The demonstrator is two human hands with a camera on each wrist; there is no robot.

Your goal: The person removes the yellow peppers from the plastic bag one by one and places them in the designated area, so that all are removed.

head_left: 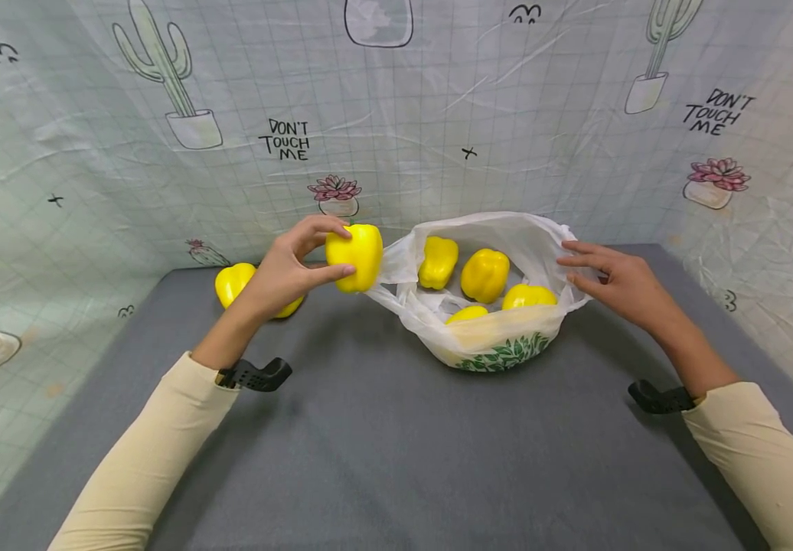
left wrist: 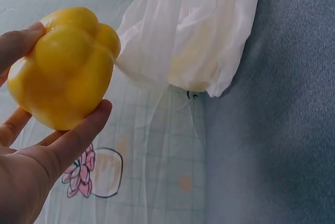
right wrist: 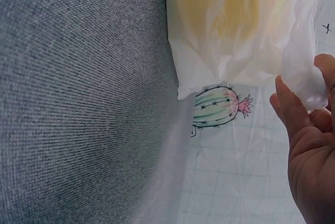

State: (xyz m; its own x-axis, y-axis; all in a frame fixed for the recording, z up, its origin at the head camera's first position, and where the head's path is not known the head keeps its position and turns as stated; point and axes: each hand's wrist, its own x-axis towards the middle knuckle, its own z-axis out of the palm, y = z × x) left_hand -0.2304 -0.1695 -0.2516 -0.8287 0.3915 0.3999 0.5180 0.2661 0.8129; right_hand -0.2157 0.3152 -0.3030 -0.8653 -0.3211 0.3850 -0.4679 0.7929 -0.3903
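Note:
In the head view my left hand (head_left: 293, 256) holds a yellow bell pepper (head_left: 358, 259) between thumb and fingers, raised beside the bag's left side. The left wrist view shows the lobed end of this pepper (left wrist: 68, 69) facing the camera. A white plastic bag (head_left: 507, 348) with a green leaf print stands with its mouth wide. Inside lie several yellow bell peppers (head_left: 484, 275). My right hand (head_left: 620, 279) is at the bag's right rim; in the right wrist view its thumb and fingers pinch the bag's gathered edge (right wrist: 309, 85).
More yellow pepper (head_left: 233, 283) shows on the grey tabletop (head_left: 396, 451) at the left, partly hidden behind my left wrist. A printed curtain (head_left: 403, 138) with cactus drawings hangs behind and along both sides. Each wrist wears a black band (head_left: 255, 375).

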